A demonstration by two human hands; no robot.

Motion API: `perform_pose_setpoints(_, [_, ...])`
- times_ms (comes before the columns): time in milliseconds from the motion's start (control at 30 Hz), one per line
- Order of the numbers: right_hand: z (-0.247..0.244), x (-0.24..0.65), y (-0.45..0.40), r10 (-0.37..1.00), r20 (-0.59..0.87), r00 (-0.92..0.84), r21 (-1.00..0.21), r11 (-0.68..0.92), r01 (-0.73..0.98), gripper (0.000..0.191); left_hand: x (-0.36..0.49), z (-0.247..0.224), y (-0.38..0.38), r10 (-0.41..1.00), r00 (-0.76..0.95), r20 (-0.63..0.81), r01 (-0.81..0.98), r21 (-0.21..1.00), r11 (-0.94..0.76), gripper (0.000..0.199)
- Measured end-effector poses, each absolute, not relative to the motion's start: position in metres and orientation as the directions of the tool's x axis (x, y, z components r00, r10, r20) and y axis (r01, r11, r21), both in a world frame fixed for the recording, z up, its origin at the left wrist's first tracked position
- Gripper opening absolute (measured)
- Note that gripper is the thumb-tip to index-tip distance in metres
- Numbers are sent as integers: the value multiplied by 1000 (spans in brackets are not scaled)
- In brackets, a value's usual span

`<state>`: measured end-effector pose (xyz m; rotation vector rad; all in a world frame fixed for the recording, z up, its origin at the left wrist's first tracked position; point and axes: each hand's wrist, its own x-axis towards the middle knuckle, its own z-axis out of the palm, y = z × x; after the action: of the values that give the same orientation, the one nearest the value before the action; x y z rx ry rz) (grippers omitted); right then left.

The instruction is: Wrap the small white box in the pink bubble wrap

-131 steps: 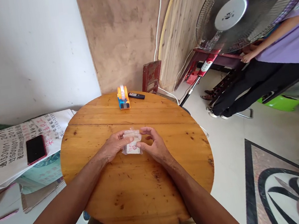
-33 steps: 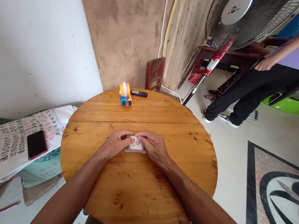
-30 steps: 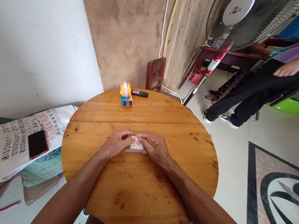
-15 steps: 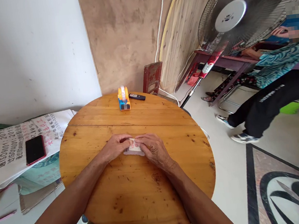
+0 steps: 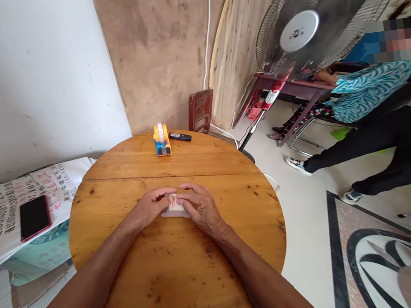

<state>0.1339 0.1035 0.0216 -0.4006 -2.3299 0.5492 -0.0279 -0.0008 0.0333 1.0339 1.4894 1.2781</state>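
A small whitish packet with red print (image 5: 176, 210) lies on the round wooden table (image 5: 160, 269), between my two hands. My left hand (image 5: 148, 210) holds its left side, thumb and fingertips at the upper edge. On the other side, my right hand (image 5: 202, 209) pinches the packet with thumb and index finger, while its other fingers are bent forward. My fingers partly hide the packet's upper edge and sides.
Toward the table's far edge stand an orange and blue tape dispenser (image 5: 162, 140) and a dark remote-like object (image 5: 180, 136). A phone (image 5: 34, 217) rests on white sacks at left. A standing fan (image 5: 299, 31), a chair (image 5: 200, 110) and two people are beyond.
The view has shifted, so the table appears further left. My right fingers have lifted and spread slightly around the packet. The walking person's legs are further apart.
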Motion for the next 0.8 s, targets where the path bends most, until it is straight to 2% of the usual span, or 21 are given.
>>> perform_pose_setpoints(267, [23, 131, 99, 462, 547, -698, -518, 842, 151, 15, -29, 34, -2, 955, -270, -126, 151, 974, 171, 52])
perform_pose_setpoints(500, [22, 129, 104, 471, 534, -702, -576, 810, 105, 15, -28, 39, -3, 965, -242, -100, 133, 982, 135, 51])
perform_pose_setpoints(800, [23, 130, 107, 451, 548, -704, -573, 816, 77, 12, -26, 43, -2, 980, -186, -73, 88, 992, 90, 42])
